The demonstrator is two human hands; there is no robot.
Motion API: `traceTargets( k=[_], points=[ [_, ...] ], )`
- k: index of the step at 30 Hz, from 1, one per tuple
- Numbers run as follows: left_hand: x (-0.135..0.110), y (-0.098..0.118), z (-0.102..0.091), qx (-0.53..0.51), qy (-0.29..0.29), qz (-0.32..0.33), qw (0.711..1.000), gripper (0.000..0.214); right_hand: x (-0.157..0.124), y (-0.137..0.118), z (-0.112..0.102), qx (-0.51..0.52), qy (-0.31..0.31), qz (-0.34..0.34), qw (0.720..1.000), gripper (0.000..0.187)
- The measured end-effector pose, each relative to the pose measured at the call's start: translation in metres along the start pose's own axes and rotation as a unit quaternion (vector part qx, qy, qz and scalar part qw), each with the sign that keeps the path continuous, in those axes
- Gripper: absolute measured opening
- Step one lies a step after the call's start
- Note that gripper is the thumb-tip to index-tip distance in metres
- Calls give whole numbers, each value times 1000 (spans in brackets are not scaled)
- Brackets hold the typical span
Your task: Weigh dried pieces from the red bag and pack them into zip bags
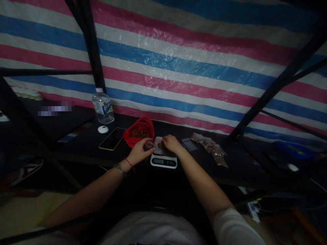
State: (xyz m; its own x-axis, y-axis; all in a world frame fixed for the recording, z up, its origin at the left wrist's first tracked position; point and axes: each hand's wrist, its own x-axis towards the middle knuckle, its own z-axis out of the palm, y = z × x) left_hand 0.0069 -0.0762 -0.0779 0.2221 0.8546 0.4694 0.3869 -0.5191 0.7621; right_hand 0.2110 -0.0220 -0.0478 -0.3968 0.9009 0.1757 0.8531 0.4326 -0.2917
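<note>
A small white kitchen scale stands on the black table in front of me, with brown bits on its platform. My left hand is closed on a small clear plastic bag at the scale's left edge. Over the platform, my right hand pinches the brown bits. A red plastic bag holding more brown bits lies open just behind my left hand.
A row of small filled clear bags lies to the right, with an empty one nearer the scale. A phone, a white bottle cap and a water bottle sit at left. Black frame bars and a striped tarp stand behind.
</note>
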Motion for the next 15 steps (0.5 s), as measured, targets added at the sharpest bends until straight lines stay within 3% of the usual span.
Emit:
traceTargets(
  k=[5, 9, 15],
  points=[
    [0, -4, -1, 10, 2, 11, 1000, 45, -3, -15, 3, -52, -20, 4, 998, 35],
    [0, -5, 0, 23, -8, 16, 1000, 45, -15, -25, 7, -94, -9, -39, 995, 26],
    [-2, -3, 2, 40, -7, 15, 999, 46, -19, -21, 4, -57, -5, -52, 997, 24]
  ],
)
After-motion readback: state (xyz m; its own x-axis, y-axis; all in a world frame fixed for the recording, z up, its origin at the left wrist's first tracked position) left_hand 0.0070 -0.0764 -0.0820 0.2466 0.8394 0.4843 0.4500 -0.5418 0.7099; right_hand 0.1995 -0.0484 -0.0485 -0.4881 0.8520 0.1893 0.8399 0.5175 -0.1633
